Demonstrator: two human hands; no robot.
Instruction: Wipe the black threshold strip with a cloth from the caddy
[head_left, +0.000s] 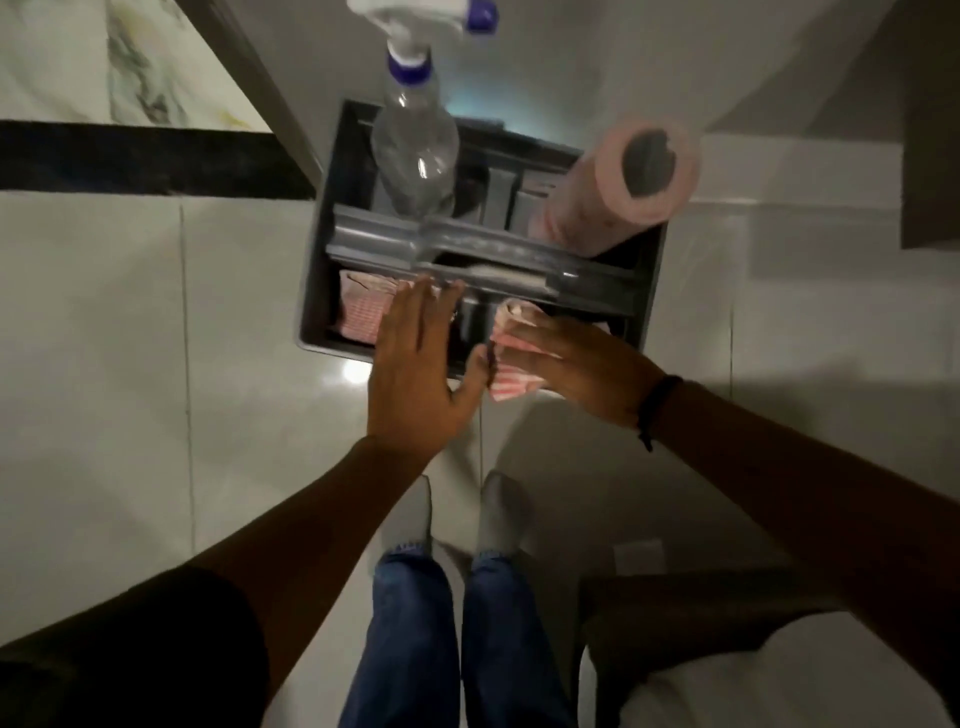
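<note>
— Where does the black threshold strip (150, 158) lie from the hands?

— In the head view it is a dark band across the upper left of the frame, its long axis running left to right until it meets the grey plastic cleaning caddy (647, 291) on the pale tiled floor (104, 389). Both hands are at the caddy's near edge, centre frame, so the strip is up and to the left of them.

— Which hand has the cloth?

— The right hand (566, 358) is closed around a crumpled red-and-white checked cloth (511, 382), at the caddy's lower right compartment. The left hand (415, 379) is flat with fingers spread, holding nothing, over the near rim; a second folded checked cloth (358, 306) sits in the lower left compartment just beside it.

— So which is nearer the strip?

— The left hand is nearer, but empty. I'd judge the right hand must carry the cloth up-left across the caddy, then sweep along the strip's length.
</note>
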